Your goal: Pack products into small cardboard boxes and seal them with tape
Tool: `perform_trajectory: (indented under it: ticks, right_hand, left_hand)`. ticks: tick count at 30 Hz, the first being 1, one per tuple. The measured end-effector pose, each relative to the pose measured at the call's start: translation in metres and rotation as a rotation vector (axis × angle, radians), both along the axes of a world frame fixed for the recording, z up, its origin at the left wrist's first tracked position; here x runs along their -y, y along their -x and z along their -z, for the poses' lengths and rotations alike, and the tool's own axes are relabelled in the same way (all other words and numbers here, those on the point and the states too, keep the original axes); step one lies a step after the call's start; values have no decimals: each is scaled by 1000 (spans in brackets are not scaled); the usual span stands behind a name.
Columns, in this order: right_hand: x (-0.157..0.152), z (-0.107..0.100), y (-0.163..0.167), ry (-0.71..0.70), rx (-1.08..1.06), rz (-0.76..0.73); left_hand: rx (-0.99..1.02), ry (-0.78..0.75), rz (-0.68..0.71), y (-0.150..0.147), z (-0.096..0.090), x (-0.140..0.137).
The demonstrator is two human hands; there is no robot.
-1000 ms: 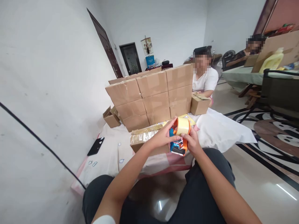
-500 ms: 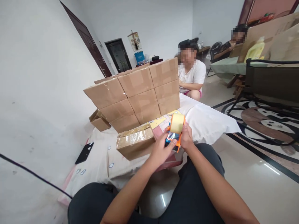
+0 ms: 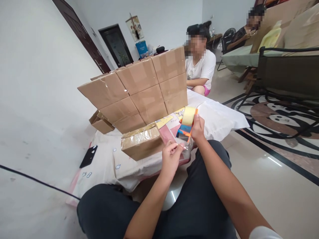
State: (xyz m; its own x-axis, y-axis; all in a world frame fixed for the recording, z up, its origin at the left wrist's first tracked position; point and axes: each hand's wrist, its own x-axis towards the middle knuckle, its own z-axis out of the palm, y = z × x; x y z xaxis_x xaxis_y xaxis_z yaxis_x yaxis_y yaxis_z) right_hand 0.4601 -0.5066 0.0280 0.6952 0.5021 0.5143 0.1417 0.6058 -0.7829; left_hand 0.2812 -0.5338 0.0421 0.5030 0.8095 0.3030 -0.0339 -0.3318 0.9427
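Left hand (image 3: 170, 155) pinching clear tape strip (image 3: 185, 147); right hand (image 3: 198, 128) curled around tape dispenser (image 3: 185, 128).

No text, label or number can be read. On the far side, left of centre, a bright blue, box-shaped container (image 3: 142, 49) carries white lettering too small to make out. Nearer, on a pink, white and yellow printed cloth (image 3: 164, 121), small dark marks are too blurred to tell as writing or pattern.
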Motion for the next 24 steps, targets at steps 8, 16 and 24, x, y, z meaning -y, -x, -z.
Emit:
perform_trajectory:
  ticks: [8, 16, 24]
  right_hand:
    - [-16, 1, 3, -53, -283, -94]
    - [-16, -2, 7, -100, -393, -90]
    - [-9, -5, 20, -49, -573, -228]
  left_hand:
    - [-76, -94, -28, 6, 16, -11]
    - [-109, -126, -34, 5, 31, -22]
    - [-114, -226, -28, 5, 42, -28]
